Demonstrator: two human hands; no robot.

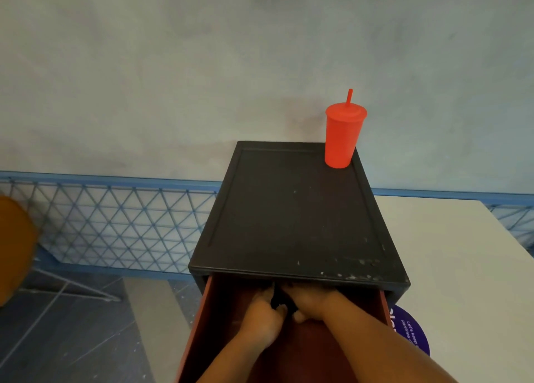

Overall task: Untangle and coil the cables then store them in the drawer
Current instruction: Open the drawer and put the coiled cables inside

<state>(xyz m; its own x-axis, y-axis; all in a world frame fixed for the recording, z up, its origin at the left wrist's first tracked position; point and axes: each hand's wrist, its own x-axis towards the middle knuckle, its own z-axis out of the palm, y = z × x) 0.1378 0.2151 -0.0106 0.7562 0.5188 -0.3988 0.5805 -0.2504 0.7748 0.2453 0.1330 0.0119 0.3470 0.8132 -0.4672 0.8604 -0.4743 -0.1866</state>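
Step in hand, as I judge it: seating the coiled cables at the back of the drawer.

1. The cable bundle (pixel 278 299) shows only as a dark mass, lying inside the drawer (pixel 202 319) between my two hands and just under the front lip of the cabinet top (pixel 289 209).
2. My left hand (pixel 261 314) has its fingers curled in against the bundle and grips it. My right hand (pixel 310 301) lies against the bundle's other side. Its fingers run into shadow, so I cannot tell whether they clamp it or only press.
3. To do this well: keep both hands on the coil until it lies flat on the drawer floor, so the loops do not spring open. Tuck any loose end inside the coil. Release the left hand first, then draw both hands straight back towards me, clear of the drawer walls on either side of them.
4. Check that nothing overhangs the drawer's edge before closing it.

Count:
- Cable bundle: one. Individual cables cannot be counted.
- Hands: two.
- Open drawer: one, in one black cabinet.
- Red cup (pixel 342 140): one, well beyond the right hand on the cabinet's far corner, with one straw (pixel 350 96).
- White counter (pixel 448 252): one, right of the right hand.
- Orange chair (pixel 14 246): one, far left of the left hand.
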